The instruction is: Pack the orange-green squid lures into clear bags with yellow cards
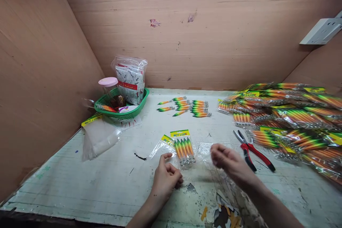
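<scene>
My left hand (167,174) rests on the table just below a clear packet of fishing lures (184,149), its fingers loosely curled and apart, with nothing seen in them. Several green, yellow and orange lures lie side by side in that packet, under a yellow "BCT LURE" header. An empty clear bag (163,146) with a similar header lies partly beneath its left side. To the right, my right hand (227,160) is closed in a pinch and slightly blurred; whatever its fingertips hold is not visible. Clear plastic (205,148) lies beside those fingertips.
Loose lures (184,107) lie in groups at the back. Filled lure packets (288,114) are heaped at the right, near red-handled pliers (252,153). At the left are a green basket (125,114) with a jar and bags, and a stack of empty bags (98,137).
</scene>
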A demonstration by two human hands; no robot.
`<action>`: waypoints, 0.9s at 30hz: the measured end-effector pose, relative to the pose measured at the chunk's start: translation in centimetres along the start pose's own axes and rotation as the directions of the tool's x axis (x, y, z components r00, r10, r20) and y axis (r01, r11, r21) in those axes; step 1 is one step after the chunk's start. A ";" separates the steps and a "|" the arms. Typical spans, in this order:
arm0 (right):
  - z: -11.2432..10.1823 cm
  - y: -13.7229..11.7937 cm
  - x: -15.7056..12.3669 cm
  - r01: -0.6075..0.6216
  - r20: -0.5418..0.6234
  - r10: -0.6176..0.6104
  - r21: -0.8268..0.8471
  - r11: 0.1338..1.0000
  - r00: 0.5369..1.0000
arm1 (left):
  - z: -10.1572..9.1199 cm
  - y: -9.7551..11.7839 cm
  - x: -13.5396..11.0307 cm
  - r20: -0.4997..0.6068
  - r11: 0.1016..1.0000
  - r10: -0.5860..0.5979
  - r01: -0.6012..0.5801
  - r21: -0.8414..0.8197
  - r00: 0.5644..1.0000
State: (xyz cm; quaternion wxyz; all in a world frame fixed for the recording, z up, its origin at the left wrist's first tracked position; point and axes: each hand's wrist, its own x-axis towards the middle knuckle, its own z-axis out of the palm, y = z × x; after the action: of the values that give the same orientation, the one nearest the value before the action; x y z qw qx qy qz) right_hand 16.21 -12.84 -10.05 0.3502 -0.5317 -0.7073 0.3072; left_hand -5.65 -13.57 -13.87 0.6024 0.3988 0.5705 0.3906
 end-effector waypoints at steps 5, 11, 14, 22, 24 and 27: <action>-6.3 4.5 -0.1 -0.064 -0.354 -0.018 -0.220 0.973 0.935 | -1.3 0.3 -1.2 0.060 0.911 0.162 -0.173 0.374 0.985; -2.3 3.0 -1.8 0.343 -0.016 -0.405 -0.503 0.794 0.914 | -3.8 1.8 -0.3 0.559 -0.149 0.751 -0.733 0.664 0.353; 1.3 1.3 -1.4 0.669 0.276 -0.612 -0.382 0.638 0.741 | -3.7 2.4 1.4 0.731 -0.461 0.683 -0.777 0.429 -0.002; 3.4 1.1 -0.8 0.522 0.117 -0.510 -0.120 0.845 0.852 | -3.7 1.4 1.2 0.562 -0.080 0.807 -0.907 0.413 0.184; 3.7 0.8 -1.3 0.388 0.056 -0.384 -0.095 0.917 0.921 | -3.7 0.8 0.4 0.474 0.093 0.806 -0.866 0.491 0.355; 4.6 0.1 -1.7 0.139 -0.033 -0.142 -0.061 0.988 0.989 | -3.0 0.5 -0.6 0.332 0.308 0.717 -0.706 0.637 0.613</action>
State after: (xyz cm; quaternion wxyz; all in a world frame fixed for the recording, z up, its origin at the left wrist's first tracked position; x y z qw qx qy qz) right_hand 12.74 -14.71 -13.01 0.3685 -0.4962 -0.7450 0.2510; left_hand -8.63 -13.83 -13.32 0.1558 0.8060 0.4425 0.3609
